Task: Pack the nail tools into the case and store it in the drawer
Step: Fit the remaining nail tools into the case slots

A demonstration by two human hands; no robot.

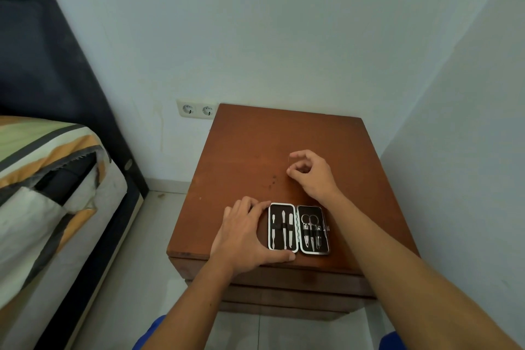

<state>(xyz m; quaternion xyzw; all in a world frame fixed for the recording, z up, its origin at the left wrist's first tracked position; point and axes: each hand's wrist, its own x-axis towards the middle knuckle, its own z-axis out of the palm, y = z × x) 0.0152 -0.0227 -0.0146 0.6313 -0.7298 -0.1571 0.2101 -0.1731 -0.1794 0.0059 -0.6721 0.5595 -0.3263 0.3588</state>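
Head view: case (pixel 298 229) lies open flat at the tabletop's (pixel 255 145) 6 o'clock edge, hinge and tools (pixel 284 226) running 12-to-6. Left hand (pixel 244 233) grips its 9 o'clock half. Right hand (pixel 312 173) at the case's 12 o'clock has curled fingers; can't tell if it's pinching anything.

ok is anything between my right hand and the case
Nothing visible. The right hand is just behind the open case, with only nightstand top between them. The left hand holds the case's left edge.
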